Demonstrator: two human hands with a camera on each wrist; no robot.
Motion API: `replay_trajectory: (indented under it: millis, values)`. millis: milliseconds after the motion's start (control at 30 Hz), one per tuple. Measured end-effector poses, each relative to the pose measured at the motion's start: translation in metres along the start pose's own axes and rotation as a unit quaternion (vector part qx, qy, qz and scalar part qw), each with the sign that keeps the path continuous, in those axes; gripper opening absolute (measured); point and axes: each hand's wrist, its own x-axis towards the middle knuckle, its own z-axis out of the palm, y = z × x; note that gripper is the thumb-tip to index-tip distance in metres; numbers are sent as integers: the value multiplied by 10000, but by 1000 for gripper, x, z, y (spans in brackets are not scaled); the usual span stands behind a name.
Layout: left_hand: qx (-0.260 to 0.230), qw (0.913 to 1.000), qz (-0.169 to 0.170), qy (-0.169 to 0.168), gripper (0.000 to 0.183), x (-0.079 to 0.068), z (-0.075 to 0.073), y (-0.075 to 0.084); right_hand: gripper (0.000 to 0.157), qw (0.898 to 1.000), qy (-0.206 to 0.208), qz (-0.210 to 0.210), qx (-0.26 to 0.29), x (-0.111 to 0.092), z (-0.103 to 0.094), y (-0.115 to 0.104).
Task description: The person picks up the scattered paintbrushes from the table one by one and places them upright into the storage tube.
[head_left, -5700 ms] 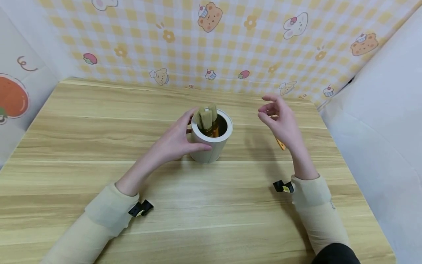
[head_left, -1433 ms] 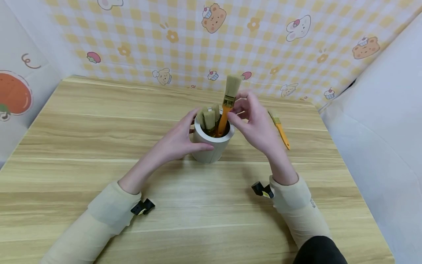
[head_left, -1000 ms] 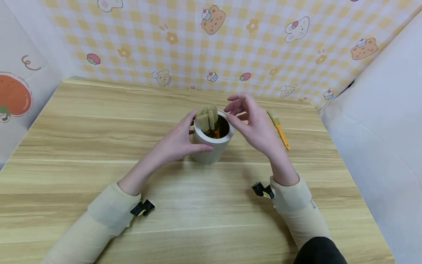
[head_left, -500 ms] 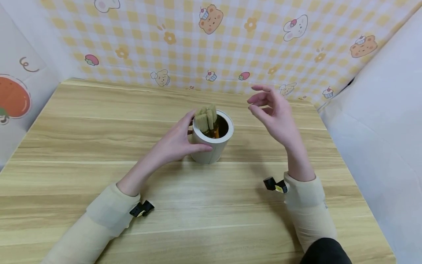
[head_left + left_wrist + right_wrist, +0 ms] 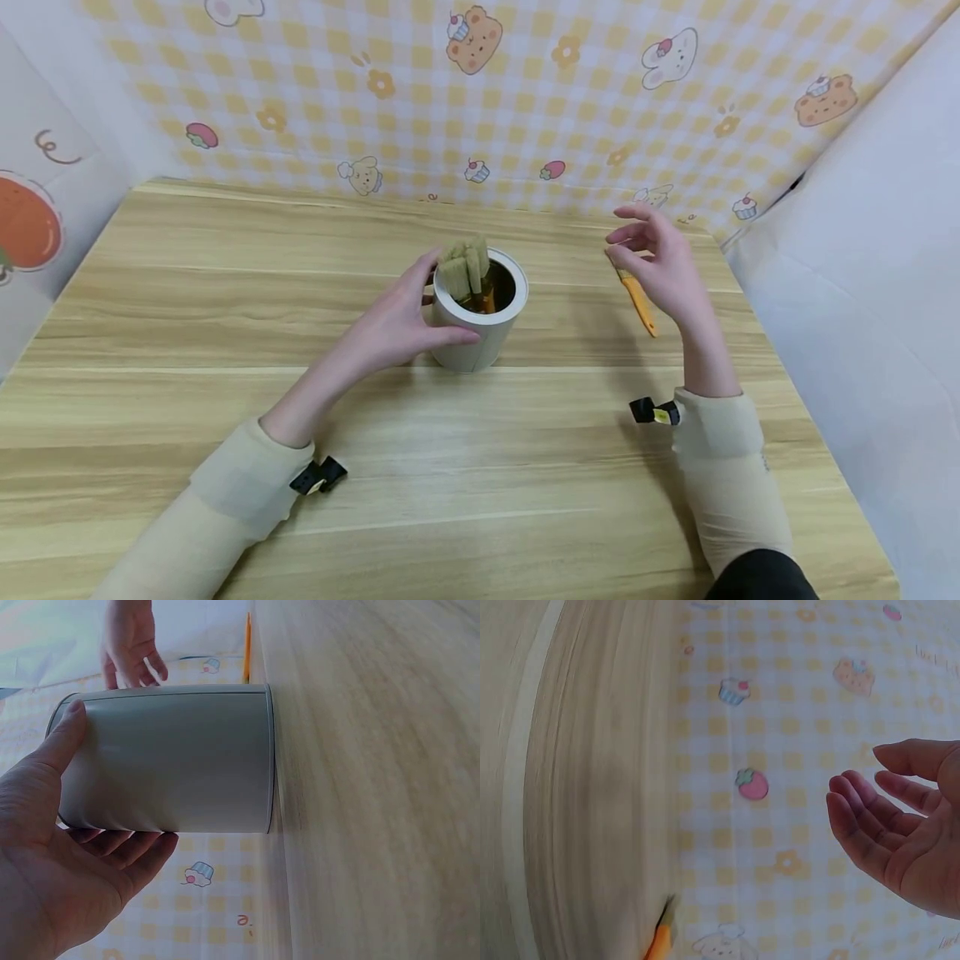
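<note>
A pale grey cylindrical holder (image 5: 480, 337) stands upright on the wooden table, several paintbrushes (image 5: 465, 271) in it with bristles up. My left hand (image 5: 397, 325) grips its left side, thumb in front and fingers behind; the left wrist view shows the thumb on the holder wall (image 5: 172, 761). To the right lies one loose paintbrush (image 5: 639, 307) with an orange handle, its bristle end partly hidden under my right hand (image 5: 660, 258). That hand hovers above it with fingers loosely bent and nothing between them, as the right wrist view also shows for the hand (image 5: 907, 832).
The wooden table (image 5: 480, 467) ends at a wall covered with yellow checked cloth (image 5: 420, 125). White walls (image 5: 862, 250) close off the right and left sides. A small black camera (image 5: 654, 411) sits on each sleeve.
My right hand put an orange-handled paintbrush into the holder, let it go, then moved right to above the loose paintbrush. The left hand has kept its grip on the holder.
</note>
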Motion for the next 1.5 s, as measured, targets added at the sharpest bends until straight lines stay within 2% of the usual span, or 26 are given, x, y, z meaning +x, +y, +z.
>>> replay_trajectory:
  millis: [267, 467, 733, 867, 1300, 1500]
  values:
    - [-30, 9999, 88, 54, 115, -1, 0, 0, 49, 9967, -162, 693, -393, 8, -12, 27]
    - [-35, 9999, 94, 40, 115, -1, 0, 0, 58, 9909, -595, 1055, -587, 11, -17, 44]
    - [-21, 10000, 82, 41, 114, 0, 0, -1, 76, 9686, -1620, 1621, -967, 13, -23, 66]
    - [-48, 9999, 111, 37, 114, 0, 0, -1, 79, 9600, -1898, 1711, -1145, 15, -23, 73]
    - [46, 9999, 101, 10, 118, 1, -1, -2, 81, 9454, -2098, 1913, -1602, 15, -24, 83]
    - [32, 9999, 104, 15, 118, 1, 0, -2, 81, 9427, -2115, 1948, -1693, 16, -23, 86]
